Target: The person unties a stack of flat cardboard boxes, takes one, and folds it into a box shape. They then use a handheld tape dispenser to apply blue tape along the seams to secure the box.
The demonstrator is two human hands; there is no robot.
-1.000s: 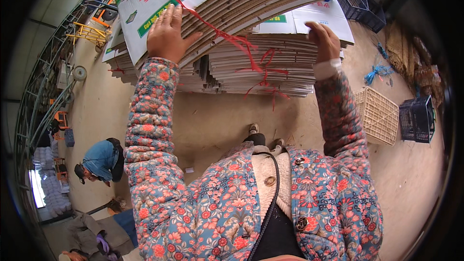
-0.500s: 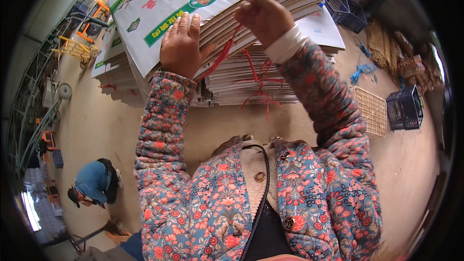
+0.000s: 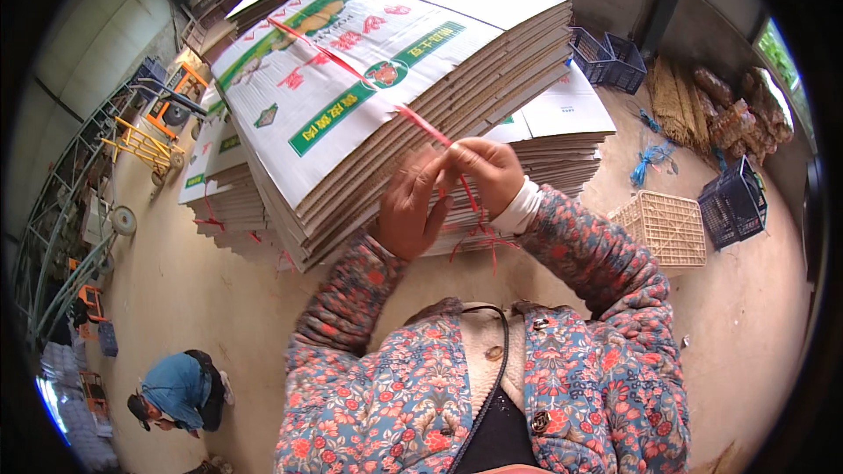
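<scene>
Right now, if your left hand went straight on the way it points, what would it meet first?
The left hand would likely meet the right hand, which holds the red strap; whether the hands touch is unclear.

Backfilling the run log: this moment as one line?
right hand: pinching red ribbon | left hand: beside right, grip unclear | cardboard stack: ribbon across top

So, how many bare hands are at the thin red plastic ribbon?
2: the bare right hand, pinching the ribbon, and the bare left hand close beside it, its hold unclear from blur.
</scene>
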